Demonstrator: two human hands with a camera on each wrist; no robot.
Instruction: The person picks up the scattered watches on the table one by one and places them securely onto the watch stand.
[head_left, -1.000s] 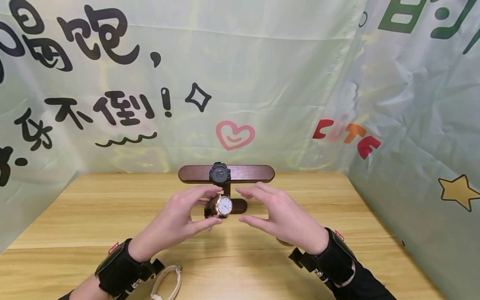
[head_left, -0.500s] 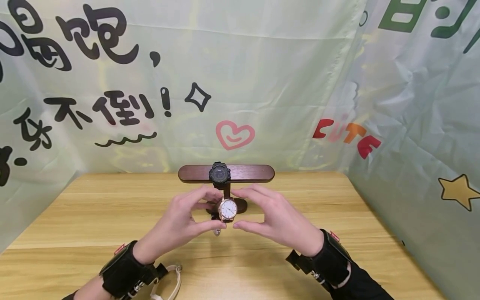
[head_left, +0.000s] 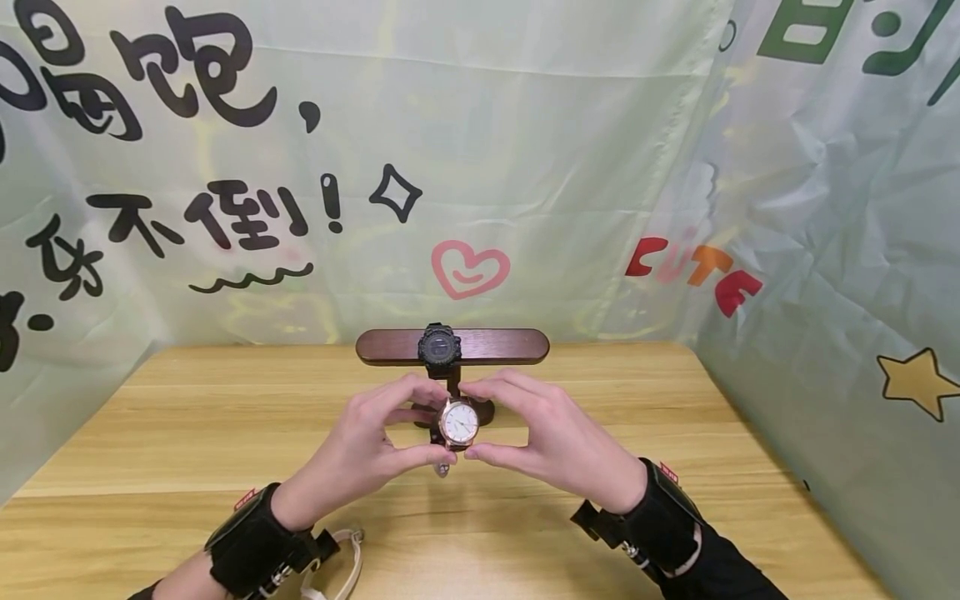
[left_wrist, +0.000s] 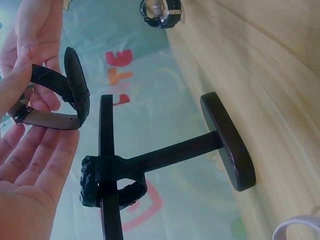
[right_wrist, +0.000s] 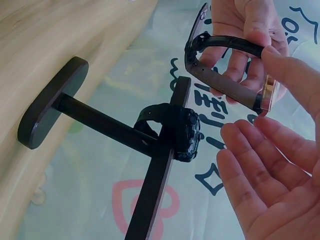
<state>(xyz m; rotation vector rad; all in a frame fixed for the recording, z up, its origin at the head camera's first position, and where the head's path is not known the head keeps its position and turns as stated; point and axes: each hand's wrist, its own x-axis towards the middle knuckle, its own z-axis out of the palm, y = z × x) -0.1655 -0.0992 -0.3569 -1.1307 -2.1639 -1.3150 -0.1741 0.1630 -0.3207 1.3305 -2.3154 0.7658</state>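
A wristwatch (head_left: 460, 422) with a white dial, gold-coloured case and dark strap is held up between both hands, face toward the head camera. My left hand (head_left: 378, 429) pinches its left side between thumb and fingers. From the right, my right hand (head_left: 551, 429) has thumb and index finger at the case's two ends; its other fingers extend past in the right wrist view. The strap (right_wrist: 225, 82) hangs in a loop behind the case, its folding clasp part sticking up. Beyond the hands stands a dark wooden watch stand (head_left: 502, 346), with a black digital watch (head_left: 439, 346) on its bar.
A pale strap loop (head_left: 352, 571) lies on the wooden table (head_left: 187, 433) by my left wrist. In the left wrist view, another dark-strapped watch (left_wrist: 172, 12) lies on the table. A printed cloth backdrop (head_left: 570, 183) borders the table's back and sides.
The wristwatch has shifted right and slightly nearer, its dial turning more toward the head camera. My right hand has closed in from a gap to meet the case. The stand has not moved.
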